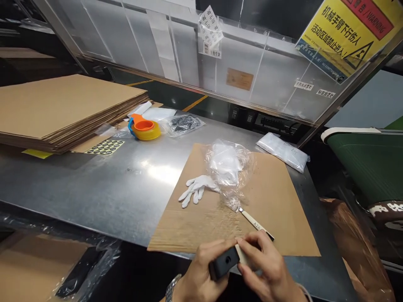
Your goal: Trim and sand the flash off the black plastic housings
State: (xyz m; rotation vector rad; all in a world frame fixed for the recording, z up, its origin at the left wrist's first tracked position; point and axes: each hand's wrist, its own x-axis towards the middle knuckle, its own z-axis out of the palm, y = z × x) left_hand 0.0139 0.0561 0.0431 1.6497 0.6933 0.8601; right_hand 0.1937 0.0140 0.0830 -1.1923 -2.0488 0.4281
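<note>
At the bottom of the head view, my left hand point(203, 268) is closed around a black block-like part point(224, 263) with a small round hole in its end. My right hand point(267, 266) pinches a pale strip-like piece point(244, 256) against the side of that part; its exact kind is unclear. Just beyond my fingers lies a white-handled cutter point(253, 220) marked A26, on a cardboard sheet point(277, 201). A white glove point(197, 188) rests on the sheet's left side, touching a crumpled clear plastic bag point(225, 163) with white material inside.
Stacked cardboard sheets point(72, 105) occupy the left of the metal table point(135, 201). Near them are a tape dispenser point(145, 128), a sticker sheet point(105, 147) and a bag of dark pieces point(184, 123). A plastic packet point(283, 151) lies back right, by a green conveyor belt point(365, 163).
</note>
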